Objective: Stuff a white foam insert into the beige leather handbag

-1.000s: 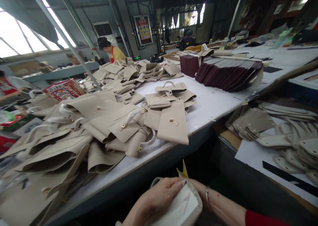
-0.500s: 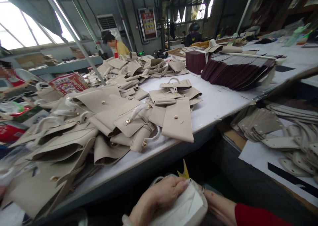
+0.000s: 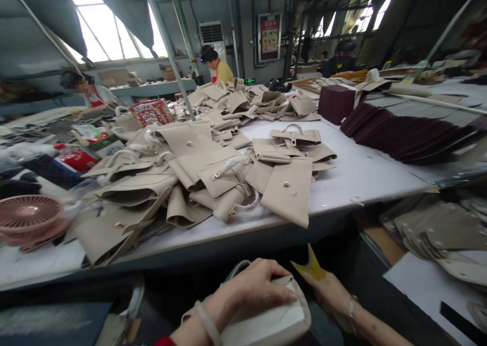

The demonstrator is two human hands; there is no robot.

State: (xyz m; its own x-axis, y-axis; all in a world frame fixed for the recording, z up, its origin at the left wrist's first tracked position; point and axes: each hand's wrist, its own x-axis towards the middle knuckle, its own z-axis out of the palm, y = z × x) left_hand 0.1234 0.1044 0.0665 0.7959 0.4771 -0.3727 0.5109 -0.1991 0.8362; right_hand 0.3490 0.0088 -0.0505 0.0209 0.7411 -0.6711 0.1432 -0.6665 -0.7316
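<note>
My left hand (image 3: 249, 291) lies curled over the top of a small beige bag (image 3: 274, 321) with white paper stuffing, gripping it in my lap below the table edge. My right hand (image 3: 330, 292) is beside the bag's right end and holds a yellow tool (image 3: 311, 266) that sticks up from its fingers. A white loop handle (image 3: 238, 269) shows behind the left hand. On the white table (image 3: 353, 173) ahead lies a heap of beige bag parts (image 3: 213, 173) with gold clasps.
A pink fan (image 3: 28, 216) sits at the table's left end. Dark maroon stacked pieces (image 3: 403, 133) lie at the right. Beige cut pieces (image 3: 437, 229) fill a lower shelf on the right. Other people work at the far tables.
The view has swung left, bringing the pink fan in. My right hand has moved out from behind the bag to its right side, the yellow tool now showing fully.
</note>
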